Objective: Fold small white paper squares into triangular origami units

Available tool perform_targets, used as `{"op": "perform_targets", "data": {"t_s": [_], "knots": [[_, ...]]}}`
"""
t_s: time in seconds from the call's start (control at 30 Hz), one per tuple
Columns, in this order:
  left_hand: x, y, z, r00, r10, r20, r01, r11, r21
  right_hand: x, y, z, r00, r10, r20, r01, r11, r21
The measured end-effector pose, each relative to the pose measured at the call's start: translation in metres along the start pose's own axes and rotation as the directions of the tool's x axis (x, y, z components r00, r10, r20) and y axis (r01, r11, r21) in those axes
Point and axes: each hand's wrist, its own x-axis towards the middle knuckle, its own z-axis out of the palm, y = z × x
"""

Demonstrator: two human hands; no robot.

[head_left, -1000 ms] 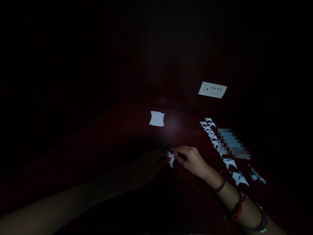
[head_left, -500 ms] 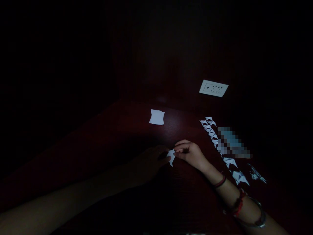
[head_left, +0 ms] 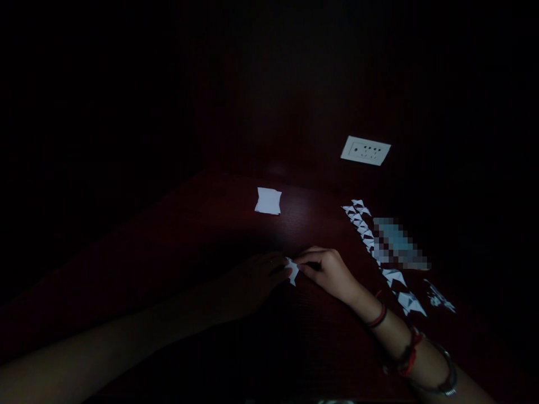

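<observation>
A small folded white paper (head_left: 292,272) lies between my two hands on the dark red table. My left hand (head_left: 267,275), in deep shadow, has its thumb and fingers closed on the paper's left side. From the right, my right hand (head_left: 330,272) pinches the upper right edge of the same paper between thumb and fingertips. Parts of the paper are covered by my fingers. Beyond my hands sits a stack of white paper squares (head_left: 268,201).
Several folded white paper pieces (head_left: 361,224) run in a row along the right. Beside them lies a blurred flat object (head_left: 398,241), with a small white-patterned item (head_left: 439,297) nearer me. A white socket plate (head_left: 365,151) is on the back wall.
My right hand's fingers have closed in and lowered onto the paper's upper edge. My left hand stays on the paper. The whole view has shifted slightly.
</observation>
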Motion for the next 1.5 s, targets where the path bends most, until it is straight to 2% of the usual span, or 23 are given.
{"op": "perform_targets", "data": {"t_s": [0.17, 0.47, 0.53, 0.7, 1.0, 1.13, 1.33, 1.5], "knots": [[0.0, 0.001, -0.003, 1.0, 0.007, 0.01, -0.007, 1.0, 0.01, -0.001, -0.001, 0.002, 0.996, 0.085, -0.04, -0.086, 0.996, -0.026], [0.005, 0.005, -0.01, 0.999, -0.003, 0.032, 0.002, 1.0, 0.006, -0.005, -0.002, 0.0, 0.998, -0.051, 0.021, 0.052, 0.998, -0.038], [0.005, 0.005, -0.01, 0.999, -0.008, 0.04, 0.007, 1.0, 0.006, -0.004, 0.0, 0.0, 1.0, -0.02, 0.02, 0.02, 0.999, -0.025], [0.003, 0.004, -0.008, 0.999, -0.014, 0.03, 0.013, 1.0, 0.011, 0.001, 0.005, 0.002, 0.987, 0.149, -0.056, -0.151, 0.988, -0.029], [0.002, 0.0, -0.002, 1.0, -0.007, -0.017, 0.007, 1.0, -0.002, 0.003, 0.004, 0.002, 0.998, 0.036, -0.043, -0.039, 0.997, -0.067], [0.002, 0.001, -0.003, 1.0, -0.011, 0.013, 0.011, 1.0, 0.009, 0.004, 0.008, 0.004, 0.991, 0.085, -0.101, -0.092, 0.994, -0.063], [0.003, -0.001, 0.001, 0.999, -0.003, 0.036, 0.002, 1.0, 0.03, 0.008, 0.012, 0.005, 0.993, 0.095, -0.074, -0.1, 0.993, -0.068], [0.003, 0.0, -0.003, 0.998, -0.006, 0.07, 0.001, 0.998, 0.062, 0.015, 0.011, 0.008, 0.983, 0.143, -0.117, -0.155, 0.983, -0.1]]}}
